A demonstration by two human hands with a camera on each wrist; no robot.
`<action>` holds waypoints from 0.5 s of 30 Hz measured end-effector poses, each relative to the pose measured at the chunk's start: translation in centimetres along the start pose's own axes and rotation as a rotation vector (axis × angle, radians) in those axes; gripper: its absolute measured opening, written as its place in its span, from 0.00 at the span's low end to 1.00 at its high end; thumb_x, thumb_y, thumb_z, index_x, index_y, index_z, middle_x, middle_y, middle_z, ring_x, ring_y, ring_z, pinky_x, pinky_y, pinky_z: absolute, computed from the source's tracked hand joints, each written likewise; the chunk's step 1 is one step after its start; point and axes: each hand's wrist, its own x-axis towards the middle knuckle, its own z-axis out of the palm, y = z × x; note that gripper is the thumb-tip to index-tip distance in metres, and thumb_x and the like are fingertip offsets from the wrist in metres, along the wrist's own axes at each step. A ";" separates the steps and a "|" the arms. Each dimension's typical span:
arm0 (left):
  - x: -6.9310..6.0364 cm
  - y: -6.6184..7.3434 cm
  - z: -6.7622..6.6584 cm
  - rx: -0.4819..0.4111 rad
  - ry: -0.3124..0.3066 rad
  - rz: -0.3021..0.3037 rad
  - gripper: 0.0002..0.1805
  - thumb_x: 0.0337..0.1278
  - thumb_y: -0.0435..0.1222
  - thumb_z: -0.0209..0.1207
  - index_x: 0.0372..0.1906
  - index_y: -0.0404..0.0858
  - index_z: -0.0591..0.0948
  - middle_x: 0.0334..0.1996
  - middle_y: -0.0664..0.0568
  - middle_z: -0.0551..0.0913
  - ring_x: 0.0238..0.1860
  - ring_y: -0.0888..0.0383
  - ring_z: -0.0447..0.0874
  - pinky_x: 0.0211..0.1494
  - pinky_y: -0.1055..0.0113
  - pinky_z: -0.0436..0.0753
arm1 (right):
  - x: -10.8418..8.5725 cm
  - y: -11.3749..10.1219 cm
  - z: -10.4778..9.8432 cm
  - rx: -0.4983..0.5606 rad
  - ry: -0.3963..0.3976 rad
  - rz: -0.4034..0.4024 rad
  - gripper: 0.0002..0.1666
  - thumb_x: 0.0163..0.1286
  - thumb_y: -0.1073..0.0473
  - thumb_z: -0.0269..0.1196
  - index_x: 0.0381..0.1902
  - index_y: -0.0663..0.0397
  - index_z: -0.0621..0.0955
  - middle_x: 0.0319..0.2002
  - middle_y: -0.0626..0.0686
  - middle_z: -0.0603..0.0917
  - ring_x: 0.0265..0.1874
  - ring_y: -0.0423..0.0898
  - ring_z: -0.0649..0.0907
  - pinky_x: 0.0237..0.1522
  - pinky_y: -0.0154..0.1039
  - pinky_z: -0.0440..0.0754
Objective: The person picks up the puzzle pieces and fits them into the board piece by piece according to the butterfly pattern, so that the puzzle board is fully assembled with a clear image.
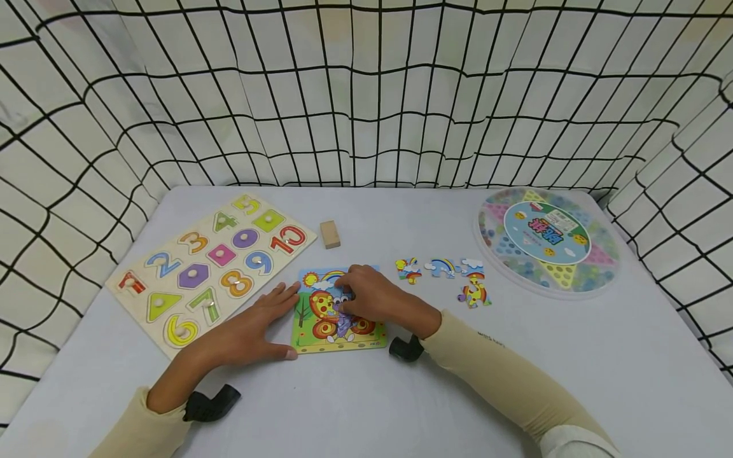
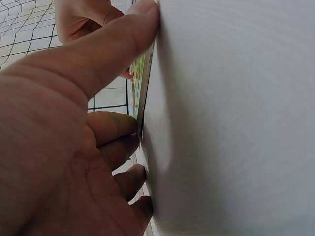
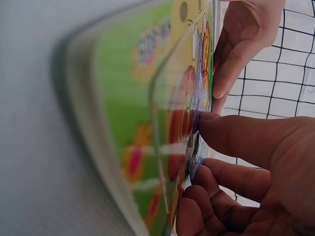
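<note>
your left hand spreads wide at puzzle board's left edge | right hand pinches a piece over it | roughly half done imo, loose pieces right of it

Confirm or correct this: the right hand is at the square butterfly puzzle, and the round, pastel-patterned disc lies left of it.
Wrong side: the head view shows the round, pastel-patterned disc right of the square butterfly puzzle. The right hand is at the puzzle.
</note>
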 end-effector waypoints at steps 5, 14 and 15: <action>0.0 0.0 0.0 0.002 0.001 0.001 0.55 0.47 0.57 0.69 0.76 0.38 0.57 0.77 0.48 0.47 0.76 0.41 0.38 0.71 0.38 0.50 | 0.0 0.1 0.1 0.008 0.000 0.005 0.26 0.65 0.52 0.68 0.59 0.55 0.80 0.40 0.47 0.76 0.39 0.42 0.73 0.36 0.32 0.73; 0.0 0.1 0.0 0.006 0.001 0.000 0.55 0.47 0.57 0.69 0.76 0.38 0.57 0.77 0.48 0.48 0.76 0.41 0.38 0.71 0.38 0.50 | 0.0 0.2 0.3 0.027 0.021 0.006 0.26 0.64 0.52 0.69 0.58 0.56 0.81 0.47 0.51 0.76 0.43 0.44 0.73 0.38 0.30 0.75; 0.0 0.1 0.0 0.006 0.001 0.000 0.55 0.47 0.57 0.69 0.76 0.38 0.57 0.77 0.48 0.48 0.76 0.41 0.38 0.71 0.38 0.50 | 0.0 0.2 0.3 0.027 0.022 0.004 0.26 0.64 0.53 0.69 0.58 0.55 0.81 0.49 0.52 0.76 0.44 0.44 0.73 0.39 0.31 0.75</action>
